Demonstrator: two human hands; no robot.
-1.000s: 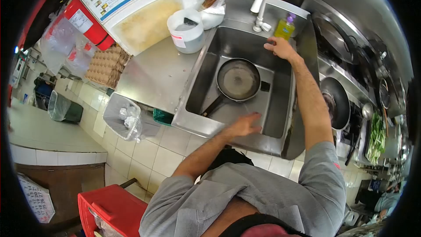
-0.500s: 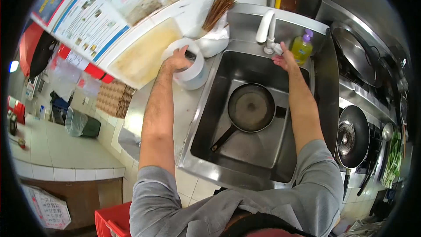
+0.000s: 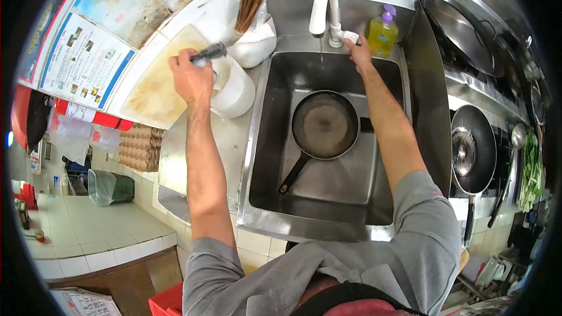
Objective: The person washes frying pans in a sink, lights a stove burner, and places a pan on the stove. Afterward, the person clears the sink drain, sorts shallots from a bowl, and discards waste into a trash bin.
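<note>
My left hand (image 3: 192, 79) is closed around a dark grey scrubber (image 3: 209, 54), held above the rim of a white plastic tub (image 3: 235, 90) left of the sink. Its exact make is hard to see. With my right hand (image 3: 361, 54) I grip the white handle (image 3: 350, 37) of the faucet (image 3: 321, 10). A thin stream of water (image 3: 321, 57) falls from the spout. Below, a dark frying pan (image 3: 325, 124) lies flat in the metal sink (image 3: 357, 198), its handle pointing to the lower left. The pan's middle looks brownish and worn.
A yellow soap bottle (image 3: 382, 34) with a purple pump stands behind my right hand. Behind the tub are a white container (image 3: 256, 43) and a bundle of brown sticks (image 3: 253, 3). A wok (image 3: 475, 149) sits on the stove at right, near green vegetables (image 3: 530, 169).
My left hand has lifted the scrubber out of the tub and moved left. My right hand has closed on the faucet handle, and water now comes from the spout.
</note>
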